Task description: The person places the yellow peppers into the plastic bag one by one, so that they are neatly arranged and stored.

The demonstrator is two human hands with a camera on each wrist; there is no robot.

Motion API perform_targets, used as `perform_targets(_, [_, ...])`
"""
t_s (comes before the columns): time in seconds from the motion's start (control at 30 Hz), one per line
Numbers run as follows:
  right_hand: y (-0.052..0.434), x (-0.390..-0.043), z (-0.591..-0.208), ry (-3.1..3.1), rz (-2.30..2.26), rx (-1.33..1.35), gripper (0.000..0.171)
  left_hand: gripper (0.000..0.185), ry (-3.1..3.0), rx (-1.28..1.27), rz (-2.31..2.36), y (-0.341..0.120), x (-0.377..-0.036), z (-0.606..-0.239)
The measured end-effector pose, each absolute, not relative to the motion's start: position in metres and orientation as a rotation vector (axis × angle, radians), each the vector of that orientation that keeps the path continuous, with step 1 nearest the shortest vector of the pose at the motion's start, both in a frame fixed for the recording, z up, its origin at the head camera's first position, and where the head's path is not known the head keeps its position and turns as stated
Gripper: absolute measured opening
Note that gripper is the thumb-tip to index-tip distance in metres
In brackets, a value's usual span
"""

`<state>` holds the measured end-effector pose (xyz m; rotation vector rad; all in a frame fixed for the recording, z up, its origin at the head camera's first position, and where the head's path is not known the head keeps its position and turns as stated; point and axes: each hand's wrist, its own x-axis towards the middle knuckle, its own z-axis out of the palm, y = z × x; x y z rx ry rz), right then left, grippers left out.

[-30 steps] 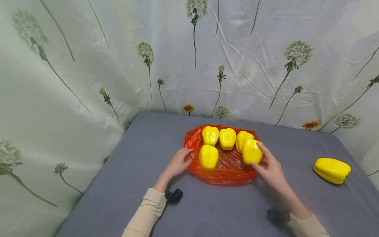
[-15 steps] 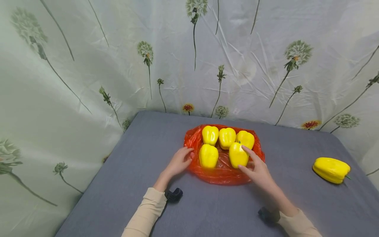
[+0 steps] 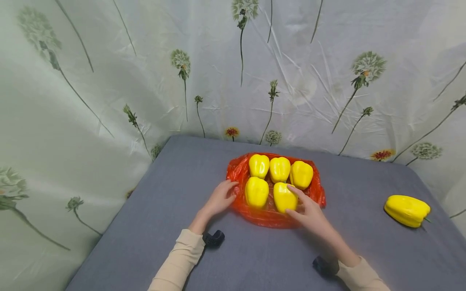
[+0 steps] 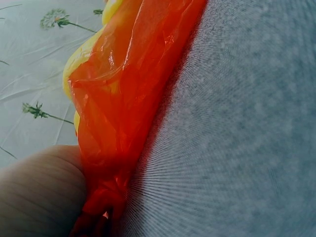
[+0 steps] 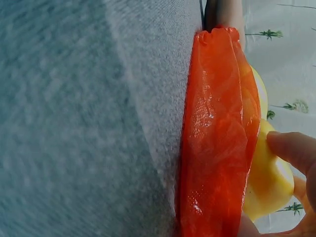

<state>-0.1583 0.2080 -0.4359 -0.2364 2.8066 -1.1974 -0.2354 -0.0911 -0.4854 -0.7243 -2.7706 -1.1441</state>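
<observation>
An orange plastic bag [image 3: 240,171] lies flat on the grey table [image 3: 174,190] with several yellow bell peppers on it. My right hand [image 3: 307,208] grips the front right pepper [image 3: 283,197], thumb below and fingers over its top, as it sits on the bag beside the front left pepper [image 3: 256,192]. Three more peppers [image 3: 279,169] stand in a row behind. My left hand [image 3: 220,198] rests with its fingers on the bag's left edge. The right wrist view shows the bag's edge [image 5: 217,133] and the held pepper [image 5: 266,182]; the left wrist view shows crumpled bag [image 4: 118,108].
A sixth yellow pepper [image 3: 407,209] lies on its side at the table's right. A pale floral cloth [image 3: 109,81] hangs behind and to the left. The table's left edge [image 3: 120,218] runs diagonally near my left arm.
My right hand has carried its pepper leftward from the bag's right side and set it down at the front, beside the front left pepper. The left hand has stayed on the bag's edge.
</observation>
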Motion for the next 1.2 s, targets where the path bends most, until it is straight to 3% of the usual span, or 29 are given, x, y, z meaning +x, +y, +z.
perform_targets(1.2, [0.198,-0.159,-0.446,2.851,-1.238,-0.244,0.076,0.042,-2.779,-0.739,-1.123,-0.091,-0.237,-0.486])
